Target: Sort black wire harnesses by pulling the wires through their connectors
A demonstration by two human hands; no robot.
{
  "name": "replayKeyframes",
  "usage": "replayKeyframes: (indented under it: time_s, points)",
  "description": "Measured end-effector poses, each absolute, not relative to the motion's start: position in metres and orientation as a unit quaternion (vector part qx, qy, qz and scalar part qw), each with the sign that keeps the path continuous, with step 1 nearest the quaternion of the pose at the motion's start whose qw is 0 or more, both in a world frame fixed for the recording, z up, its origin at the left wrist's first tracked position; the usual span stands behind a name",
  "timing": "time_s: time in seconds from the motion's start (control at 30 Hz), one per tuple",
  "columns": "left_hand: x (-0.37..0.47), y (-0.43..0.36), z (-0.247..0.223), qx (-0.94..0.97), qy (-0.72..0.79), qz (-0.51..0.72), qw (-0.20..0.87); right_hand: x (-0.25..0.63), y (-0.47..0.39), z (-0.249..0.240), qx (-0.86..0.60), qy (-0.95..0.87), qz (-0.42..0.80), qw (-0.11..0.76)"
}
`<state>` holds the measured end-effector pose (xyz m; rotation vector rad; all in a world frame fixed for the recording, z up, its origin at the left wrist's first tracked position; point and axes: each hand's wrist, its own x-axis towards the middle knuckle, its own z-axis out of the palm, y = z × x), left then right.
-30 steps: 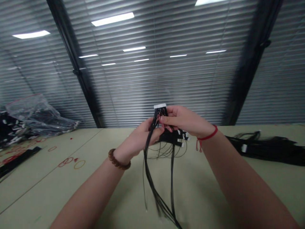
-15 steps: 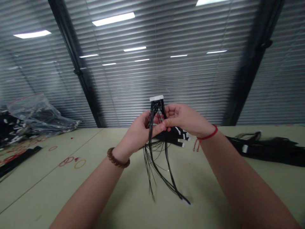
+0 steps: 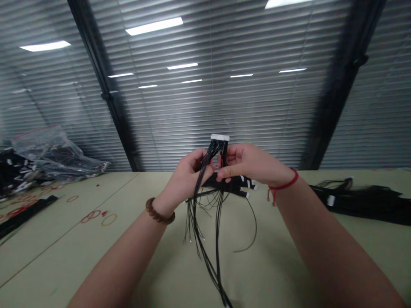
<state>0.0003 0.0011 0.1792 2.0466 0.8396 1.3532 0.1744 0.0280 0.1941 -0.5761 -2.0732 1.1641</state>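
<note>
A white connector (image 3: 220,137) with a bundle of black wires (image 3: 196,205) below it is held upright in front of me. My left hand (image 3: 192,173) pinches the wires on the left side, under the connector. On the right side, my right hand (image 3: 240,162) has its thumb and fingers closed round another part of the same wires. The bundle is split in two strands between my hands, and the long wires hang down to the bottom edge of the view. Behind my hands, black pieces with white ends (image 3: 240,184) lie on the table.
The pale table (image 3: 96,261) carries red rubber bands (image 3: 90,216) and a yellow one (image 3: 109,220) at left. A clear plastic bag (image 3: 64,158) and black parts stand at the far left. Black wire bundles (image 3: 369,203) lie at right. Blinds rise behind.
The connector has moved slightly right and down and now sits level. My hands have moved a little apart. The hanging wires have swung and reach lower, and one thin wire curves out to the right.
</note>
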Motion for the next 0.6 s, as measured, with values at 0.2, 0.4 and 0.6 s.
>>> replayKeyframes:
  time_s: [0.2,0.4,0.6]
  points:
    - [0.0003,-0.0012,0.1780,0.766,0.344,0.461,0.287,0.1716,0.0317,0.1926,-0.245,-0.797,0.382,0.398]
    - [0.0017,-0.0031,0.1770,0.765,0.385,0.440,0.268,0.1694,0.0292,0.1932,-0.265,-0.797,0.357,0.408]
    - [0.0000,-0.0086,0.1824,0.735,0.343,0.469,0.349,0.1754,0.0288,0.1959,-0.260,-0.797,0.370,0.400]
